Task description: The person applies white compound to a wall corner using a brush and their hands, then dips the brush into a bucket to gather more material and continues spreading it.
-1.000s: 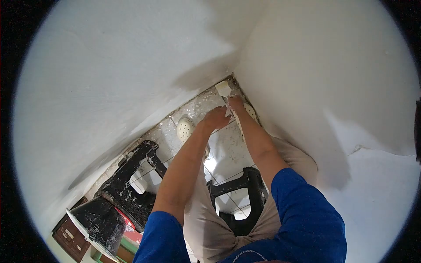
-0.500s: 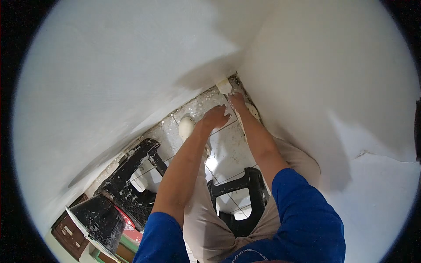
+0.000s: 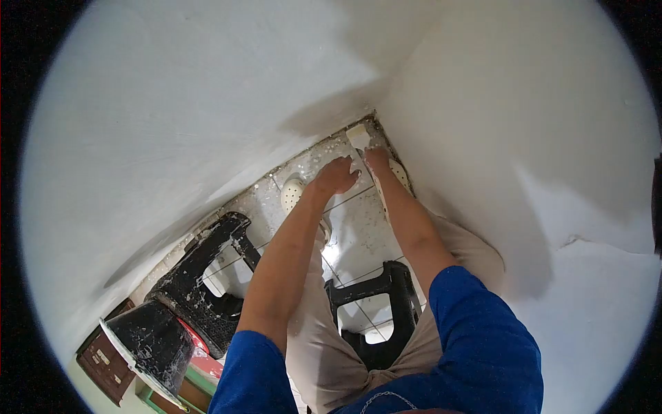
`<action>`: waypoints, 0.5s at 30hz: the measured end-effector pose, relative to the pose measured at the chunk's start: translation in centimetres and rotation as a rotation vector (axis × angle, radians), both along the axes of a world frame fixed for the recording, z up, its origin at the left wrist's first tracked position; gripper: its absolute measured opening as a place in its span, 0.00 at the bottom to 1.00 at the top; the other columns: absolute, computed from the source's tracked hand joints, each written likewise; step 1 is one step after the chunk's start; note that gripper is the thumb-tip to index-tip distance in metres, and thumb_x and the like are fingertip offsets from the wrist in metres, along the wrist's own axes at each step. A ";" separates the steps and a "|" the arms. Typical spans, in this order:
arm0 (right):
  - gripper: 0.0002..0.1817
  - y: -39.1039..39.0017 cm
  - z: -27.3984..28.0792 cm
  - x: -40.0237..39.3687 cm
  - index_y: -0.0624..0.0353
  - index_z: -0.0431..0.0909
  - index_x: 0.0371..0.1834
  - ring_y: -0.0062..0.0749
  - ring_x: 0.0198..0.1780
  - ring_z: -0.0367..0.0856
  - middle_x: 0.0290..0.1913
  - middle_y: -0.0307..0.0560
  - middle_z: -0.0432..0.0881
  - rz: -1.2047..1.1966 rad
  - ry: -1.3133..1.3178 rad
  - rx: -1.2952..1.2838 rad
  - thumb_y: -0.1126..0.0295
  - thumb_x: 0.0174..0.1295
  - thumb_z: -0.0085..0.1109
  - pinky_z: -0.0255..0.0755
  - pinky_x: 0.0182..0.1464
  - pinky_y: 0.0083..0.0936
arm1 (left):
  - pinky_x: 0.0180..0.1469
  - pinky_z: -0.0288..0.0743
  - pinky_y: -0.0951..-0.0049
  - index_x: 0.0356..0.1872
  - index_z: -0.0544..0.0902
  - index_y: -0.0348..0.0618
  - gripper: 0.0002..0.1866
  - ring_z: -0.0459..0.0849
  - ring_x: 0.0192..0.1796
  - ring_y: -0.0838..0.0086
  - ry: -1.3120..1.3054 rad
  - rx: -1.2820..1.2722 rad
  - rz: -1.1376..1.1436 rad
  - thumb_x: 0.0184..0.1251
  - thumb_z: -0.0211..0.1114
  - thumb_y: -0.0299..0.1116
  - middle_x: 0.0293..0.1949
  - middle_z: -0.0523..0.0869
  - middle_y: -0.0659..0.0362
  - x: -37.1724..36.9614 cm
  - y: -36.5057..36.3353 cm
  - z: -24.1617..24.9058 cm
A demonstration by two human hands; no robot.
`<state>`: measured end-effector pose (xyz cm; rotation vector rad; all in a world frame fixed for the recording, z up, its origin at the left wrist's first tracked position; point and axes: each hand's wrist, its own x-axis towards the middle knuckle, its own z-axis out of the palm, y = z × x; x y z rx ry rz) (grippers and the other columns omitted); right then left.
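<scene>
A pale, wide-bladed brush (image 3: pixel 358 136) is in my right hand (image 3: pixel 376 159), its bristle end pointing at the floor corner where the two white walls meet. The fingers of that hand are wrapped round its handle. My left hand (image 3: pixel 337 175) hovers to the left, above the speckled floor tiles, with the thumb apart from the other fingers and nothing visible in it. Beneath and beside my hands are my cream perforated shoes (image 3: pixel 292 194), one left and one right.
A black paint-splashed stool (image 3: pixel 200 276) stands at the left, next to a black bucket (image 3: pixel 153 342) with a white rim. Another black stool (image 3: pixel 391 290) is between my legs. White walls (image 3: pixel 200 90) enclose the corner. A brown object (image 3: pixel 105 360) lies lower left.
My right hand and the brush have shifted slightly to the right. My left hand has risen a little in the view, and more of the left shoe shows.
</scene>
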<state>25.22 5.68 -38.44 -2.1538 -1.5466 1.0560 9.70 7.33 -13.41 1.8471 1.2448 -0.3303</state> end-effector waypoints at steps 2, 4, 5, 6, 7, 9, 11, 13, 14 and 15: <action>0.16 0.8 1.8 -0.2 0.66 0.74 0.18 0.32 0.19 0.73 0.17 0.48 0.75 -0.024 0.020 0.142 0.61 0.50 0.54 0.66 0.22 0.32 | 0.58 0.65 0.61 0.50 0.71 0.33 0.24 0.71 0.55 0.53 -0.014 -0.002 0.015 0.60 0.51 0.44 0.50 0.75 0.44 0.1 -0.1 0.6; 0.16 1.6 0.8 -0.3 0.65 0.73 0.17 0.30 0.18 0.72 0.15 0.46 0.73 -0.082 0.141 0.143 0.62 0.50 0.56 0.64 0.21 0.29 | 0.58 0.65 0.61 0.50 0.71 0.33 0.24 0.71 0.55 0.53 -0.005 -0.024 0.017 0.60 0.52 0.44 0.50 0.75 0.43 0.2 0.0 0.8; 0.15 1.5 0.0 -0.2 0.64 0.73 0.17 0.29 0.18 0.71 0.15 0.44 0.72 -0.167 0.251 0.094 0.62 0.50 0.57 0.63 0.20 0.28 | 0.58 0.65 0.61 0.50 0.71 0.33 0.24 0.71 0.55 0.53 -0.002 -0.037 0.015 0.60 0.52 0.44 0.50 0.75 0.43 0.3 -0.1 1.0; 0.15 1.5 0.3 -0.2 0.64 0.73 0.16 0.27 0.18 0.70 0.15 0.43 0.72 -0.260 0.356 0.050 0.63 0.50 0.57 0.62 0.20 0.26 | 0.58 0.65 0.61 0.50 0.71 0.33 0.24 0.72 0.55 0.53 -0.001 -0.037 0.009 0.60 0.52 0.44 0.50 0.75 0.43 0.5 0.0 1.0; 0.14 1.6 3.8 -1.0 0.63 0.72 0.16 0.26 0.18 0.69 0.15 0.42 0.71 -0.394 0.489 -0.004 0.63 0.50 0.57 0.61 0.20 0.25 | 0.57 0.65 0.61 0.50 0.71 0.33 0.24 0.72 0.55 0.53 0.001 -0.035 0.004 0.60 0.52 0.43 0.50 0.75 0.43 0.5 0.1 0.9; 0.13 1.1 4.8 -1.9 0.61 0.72 0.15 0.25 0.18 0.68 0.15 0.40 0.70 -0.482 0.637 0.066 0.64 0.50 0.57 0.60 0.21 0.24 | 0.57 0.65 0.61 0.50 0.71 0.33 0.24 0.72 0.55 0.54 0.013 -0.037 -0.006 0.59 0.52 0.43 0.50 0.75 0.43 0.5 0.1 1.3; 0.12 0.2 2.7 -1.9 0.61 0.72 0.18 0.28 0.21 0.69 0.18 0.42 0.72 -0.443 0.620 0.188 0.64 0.51 0.56 0.61 0.24 0.26 | 0.57 0.66 0.61 0.51 0.71 0.34 0.24 0.72 0.55 0.54 0.027 -0.035 -0.013 0.59 0.53 0.43 0.50 0.75 0.43 0.8 0.6 2.3; 0.11 -0.1 10.5 -2.2 0.62 0.74 0.26 0.38 0.30 0.75 0.27 0.51 0.76 -0.534 0.519 0.037 0.65 0.52 0.54 0.68 0.31 0.32 | 0.56 0.66 0.60 0.51 0.70 0.32 0.26 0.72 0.54 0.53 -0.019 0.002 -0.021 0.61 0.52 0.45 0.49 0.75 0.42 0.4 0.5 1.1; 0.11 -0.2 14.6 -2.3 0.64 0.76 0.31 0.44 0.36 0.78 0.33 0.56 0.78 -0.612 0.446 -0.106 0.65 0.53 0.53 0.72 0.36 0.37 | 0.55 0.66 0.60 0.52 0.69 0.31 0.26 0.72 0.54 0.52 -0.040 0.020 -0.025 0.61 0.52 0.45 0.49 0.75 0.41 0.4 0.5 0.8; 0.12 -0.7 13.9 -1.8 0.65 0.75 0.31 0.45 0.36 0.78 0.33 0.56 0.78 -0.537 0.365 -0.057 0.65 0.53 0.53 0.72 0.36 0.37 | 0.56 0.66 0.60 0.51 0.70 0.32 0.26 0.72 0.54 0.53 -0.038 0.037 -0.011 0.60 0.52 0.44 0.49 0.75 0.42 0.4 0.4 1.1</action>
